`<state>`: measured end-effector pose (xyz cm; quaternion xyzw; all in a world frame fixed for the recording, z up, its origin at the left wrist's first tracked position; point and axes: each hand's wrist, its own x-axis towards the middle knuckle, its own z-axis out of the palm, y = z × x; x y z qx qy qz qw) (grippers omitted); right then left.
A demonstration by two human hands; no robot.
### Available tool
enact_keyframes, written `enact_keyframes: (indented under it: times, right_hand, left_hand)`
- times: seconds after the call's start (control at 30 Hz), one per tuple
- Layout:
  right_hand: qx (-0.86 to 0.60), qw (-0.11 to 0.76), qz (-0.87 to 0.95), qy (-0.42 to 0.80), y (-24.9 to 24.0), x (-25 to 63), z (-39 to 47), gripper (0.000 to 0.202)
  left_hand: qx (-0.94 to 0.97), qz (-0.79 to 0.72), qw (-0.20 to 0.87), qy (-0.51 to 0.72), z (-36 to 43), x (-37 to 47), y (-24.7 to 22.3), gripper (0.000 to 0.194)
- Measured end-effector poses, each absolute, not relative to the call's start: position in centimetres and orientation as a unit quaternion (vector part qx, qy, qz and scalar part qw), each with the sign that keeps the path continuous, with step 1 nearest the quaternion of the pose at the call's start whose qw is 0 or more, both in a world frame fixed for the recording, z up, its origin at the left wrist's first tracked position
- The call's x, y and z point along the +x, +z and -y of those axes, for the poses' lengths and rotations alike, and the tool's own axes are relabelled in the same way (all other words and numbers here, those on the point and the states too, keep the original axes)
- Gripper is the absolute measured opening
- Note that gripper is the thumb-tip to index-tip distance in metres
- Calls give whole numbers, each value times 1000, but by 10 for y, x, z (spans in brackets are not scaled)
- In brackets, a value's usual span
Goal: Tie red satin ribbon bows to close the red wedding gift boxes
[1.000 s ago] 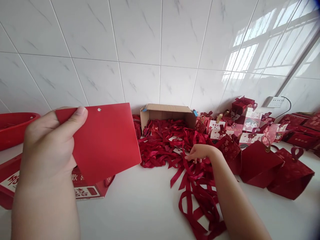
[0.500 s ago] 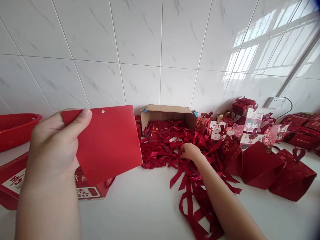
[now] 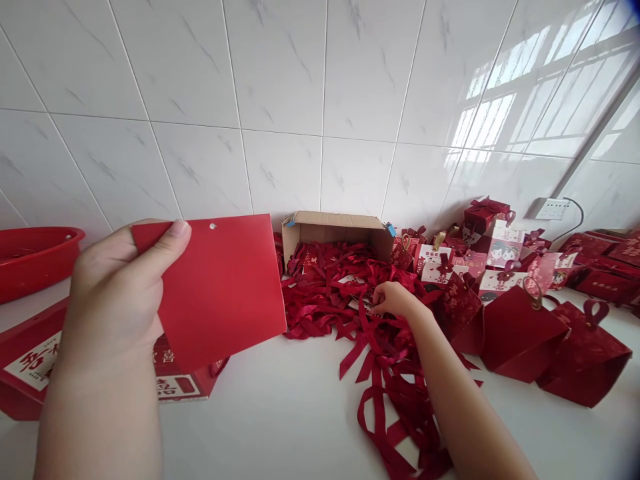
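My left hand (image 3: pixel 117 287) is closed on a plain red card (image 3: pixel 225 287), thumb on its front near the upper left corner. One small punched hole shows by the card's top edge. Over the ribbon pile (image 3: pixel 320 310), my right hand (image 3: pixel 397 300) has its fingertips pinched together among dark red ribbons. A small printed piece (image 3: pixel 361 305) lies at those fingertips; whether they grip it or a ribbon is unclear. Behind the pile, an open cardboard box (image 3: pixel 340 219) lies with its opening facing me, and ribbons and red packets spill out.
Several red gift boxes (image 3: pixel 523 330) with ribbon loops stand at the right, smaller printed ones behind them. Printed red boxes (image 3: pixel 185 387) sit beneath my left arm. A red basin (image 3: pixel 37 263) stands far left. A power strip (image 3: pixel 550 208) is by the tiled wall.
My right hand has moved slightly right over the ribbons, and more of a small printed piece shows by its fingertips. My left hand and the red card have shifted a little right.
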<state>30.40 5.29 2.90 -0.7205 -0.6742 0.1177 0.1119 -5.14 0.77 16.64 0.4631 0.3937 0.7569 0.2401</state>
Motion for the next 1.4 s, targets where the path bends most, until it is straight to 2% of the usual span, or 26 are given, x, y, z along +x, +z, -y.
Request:
enact_keyframes:
  times: [0.23, 0.5, 0.67, 0.83, 1.0, 1.07, 1.17, 1.3, 1.4]
  right_hand:
    - [-715, 114, 682, 103, 22, 284, -57, 16]
    - [-691, 240, 678, 72, 29, 306, -54, 7]
    - [-685, 349, 640, -7, 43, 307, -48, 28]
    - [-634, 430, 641, -38, 70, 308, -32, 35]
    - [-637, 442, 611, -162, 87, 308, -17, 34]
    - [-655, 432, 595, -175, 90, 309, -12, 35]
    - [-652, 452, 601, -98, 92, 313, -8, 42]
    - [-604, 596, 511, 137, 85, 319, -13, 72]
    - [-629, 569, 458, 268, 78, 318, -19, 75]
  left_hand:
    - [466, -392, 248, 754, -7, -51, 168, 24]
    - [473, -404, 244, 744, -8, -53, 166, 27]
    - [472, -391, 259, 746, -9, -52, 166, 26]
    - [473, -382, 265, 749, -9, -52, 166, 23]
    - [492, -386, 302, 720, -9, -49, 166, 24]
    - [503, -388, 314, 705, -7, -46, 166, 25]
    - [510, -390, 310, 701, -4, -41, 166, 25]
    - [519, -398, 309, 691, -1, -36, 167, 25]
    - [516, -400, 308, 692, 0, -33, 169, 25]
